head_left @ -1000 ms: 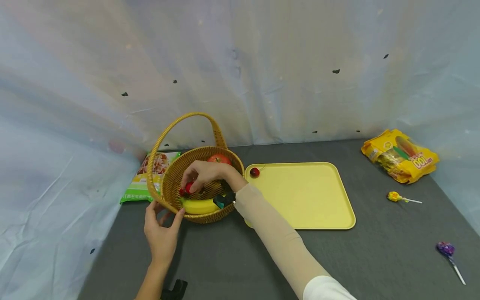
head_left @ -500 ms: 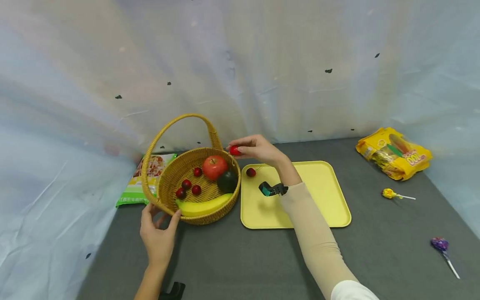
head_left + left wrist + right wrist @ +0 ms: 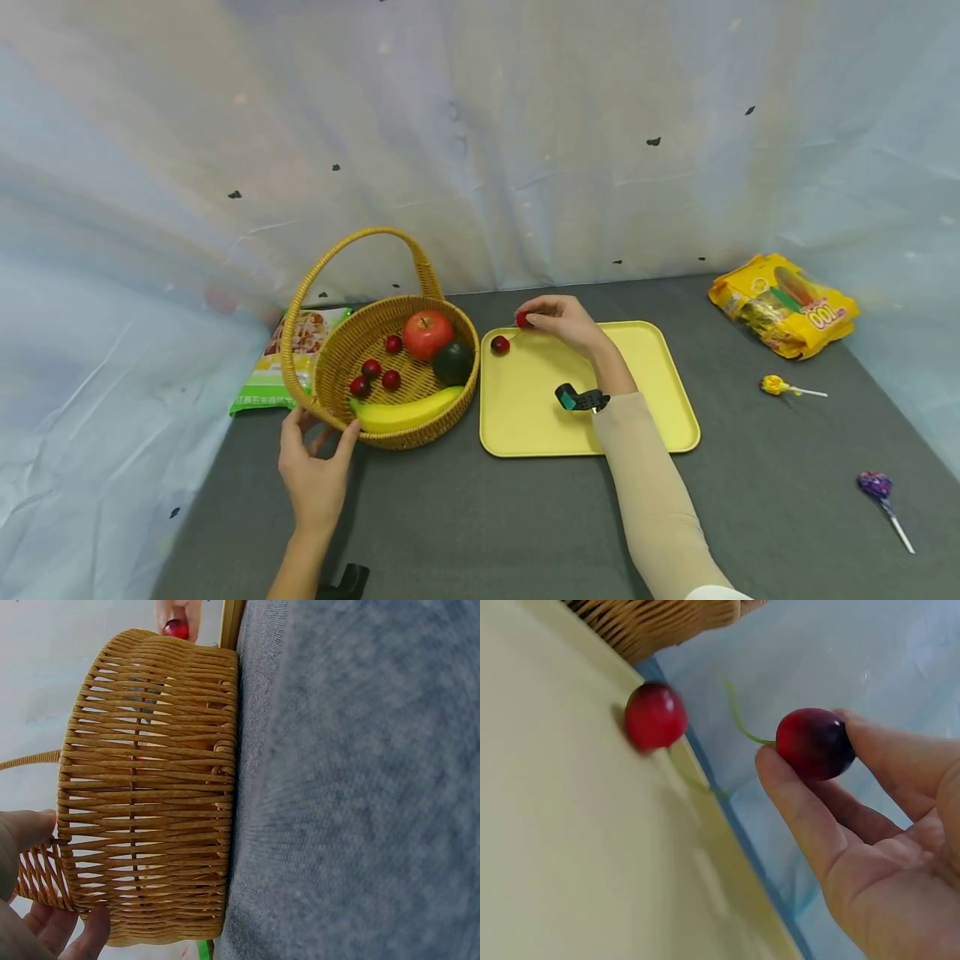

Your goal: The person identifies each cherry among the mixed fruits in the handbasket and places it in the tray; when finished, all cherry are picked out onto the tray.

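Note:
A dark red cherry (image 3: 815,744) with a green stem is pinched between the thumb and fingers of my right hand (image 3: 566,325), over the far left part of the yellow tray (image 3: 540,417). Another cherry (image 3: 500,345) lies on the tray near its far left corner. My left hand (image 3: 315,475) grips the near left rim of the wicker basket (image 3: 150,795), at the foot of its tall handle. Inside the basket are a red apple (image 3: 427,335), a dark green avocado-like fruit (image 3: 453,362), a banana (image 3: 408,412) and several cherries (image 3: 371,369).
A green and white snack bag (image 3: 258,387) lies behind the basket's left side. At the right are a yellow snack package (image 3: 787,307), a yellow lollipop (image 3: 774,385) and a purple lollipop (image 3: 876,483). A pale plastic sheet (image 3: 525,150) hangs behind the grey table (image 3: 465,517).
My right hand has lifted a cherry out of the basket and carried it right, over the tray. The left hand keeps its grip on the basket rim.

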The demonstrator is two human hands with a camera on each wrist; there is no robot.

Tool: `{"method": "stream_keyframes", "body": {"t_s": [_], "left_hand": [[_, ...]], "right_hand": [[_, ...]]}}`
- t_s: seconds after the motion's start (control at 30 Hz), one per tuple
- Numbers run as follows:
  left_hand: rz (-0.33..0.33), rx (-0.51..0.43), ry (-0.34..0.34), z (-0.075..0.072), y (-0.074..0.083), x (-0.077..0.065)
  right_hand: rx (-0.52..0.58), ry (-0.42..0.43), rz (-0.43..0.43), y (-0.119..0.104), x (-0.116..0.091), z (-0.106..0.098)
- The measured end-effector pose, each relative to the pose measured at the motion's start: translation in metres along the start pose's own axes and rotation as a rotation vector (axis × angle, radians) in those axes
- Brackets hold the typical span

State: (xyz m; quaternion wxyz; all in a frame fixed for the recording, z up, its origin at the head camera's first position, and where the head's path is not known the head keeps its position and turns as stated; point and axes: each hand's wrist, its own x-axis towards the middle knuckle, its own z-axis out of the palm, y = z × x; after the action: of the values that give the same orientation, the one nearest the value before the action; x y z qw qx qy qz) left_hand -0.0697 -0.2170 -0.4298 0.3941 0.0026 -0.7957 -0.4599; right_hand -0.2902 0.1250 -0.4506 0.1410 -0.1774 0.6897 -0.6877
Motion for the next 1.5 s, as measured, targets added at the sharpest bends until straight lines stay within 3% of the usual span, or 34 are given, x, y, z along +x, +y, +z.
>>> {"method": "stream_keyframes", "body": {"t_s": [0.23,0.4,0.53,0.73,0.87,1.13,1.37,1.5], "left_hand": [[-0.013,0.007,-0.002,0.002,-0.010,-0.002],[-0.040,0.008,-0.012,0.001,-0.031,-0.004],[-0.048,0.006,-0.025,0.000,-0.036,-0.004],[-0.025,0.002,-0.018,0.000,-0.033,-0.004],[-0.001,0.004,-0.014,0.001,-0.015,-0.002],[0.020,-0.004,-0.009,0.000,0.001,0.000],[0.001,0.009,-0.007,0.000,0.001,0.000],[-0.032,0.037,-0.008,0.001,-0.003,-0.001]], "right_hand": [[-0.127,0.083,-0.062,0.011,-0.013,-0.013],[-0.198,0.076,-0.027,0.016,-0.020,-0.020],[-0.297,0.068,-0.022,0.019,-0.020,-0.019],[-0.398,0.063,-0.008,0.022,-0.018,-0.013],[-0.396,0.064,0.002,0.022,-0.019,-0.011],[-0.419,0.089,0.030,0.025,-0.020,-0.010],[-0.466,0.097,0.026,0.020,-0.020,-0.009],[-0.533,0.179,-0.057,0.000,-0.019,-0.001]]}}
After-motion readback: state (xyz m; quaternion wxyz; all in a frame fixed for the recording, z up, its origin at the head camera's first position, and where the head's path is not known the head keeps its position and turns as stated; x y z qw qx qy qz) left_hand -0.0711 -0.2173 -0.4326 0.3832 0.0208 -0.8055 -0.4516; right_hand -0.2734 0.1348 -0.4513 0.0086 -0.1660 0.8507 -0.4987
